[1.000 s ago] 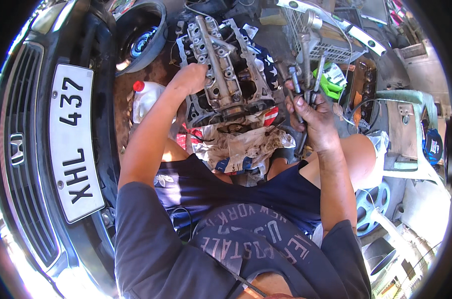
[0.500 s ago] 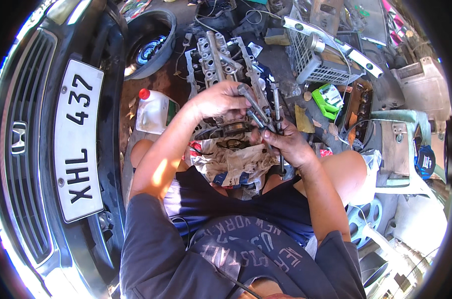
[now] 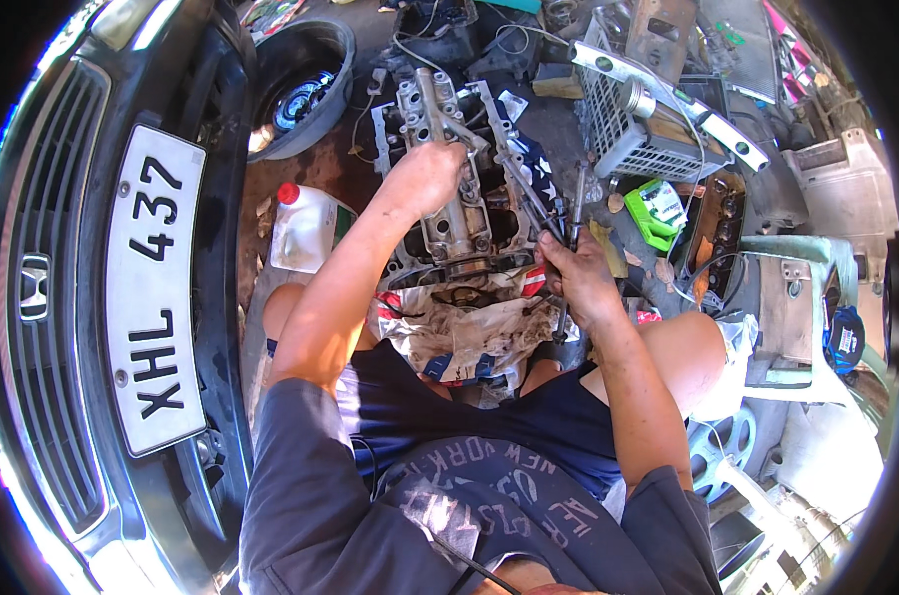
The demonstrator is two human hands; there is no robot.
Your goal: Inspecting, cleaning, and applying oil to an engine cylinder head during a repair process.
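Note:
Below my hands lies a metal engine cylinder head [image 3: 459, 220], with its openings and a raised central rail facing up. My left hand [image 3: 424, 180] is closed over that rail; its fingertips are turned away, so what they hold is hidden. Right of the engine part, my right hand [image 3: 580, 280] grips a bunch of long metal bolts [image 3: 579, 203]. Some of them point up past my thumb and others lean toward the engine part. One dark end sticks out below the fist. A stained plastic sheet [image 3: 449, 332] lies at the engine part's near end.
A white jug with a red cap [image 3: 300, 233] and a black tub [image 3: 342, 99] stand left, beside a car's front [image 3: 62, 297]. On the right are a grey crate [image 3: 618, 129], a spirit level [image 3: 667, 99], a green bottle [image 3: 656, 213], an oily metal tray [image 3: 722, 233] and a pale-green chair [image 3: 816, 248].
My left hand has moved away from the bolts in my right hand, left and forward onto the engine part's rail. My right hand has shifted slightly right, still gripping the bunch.

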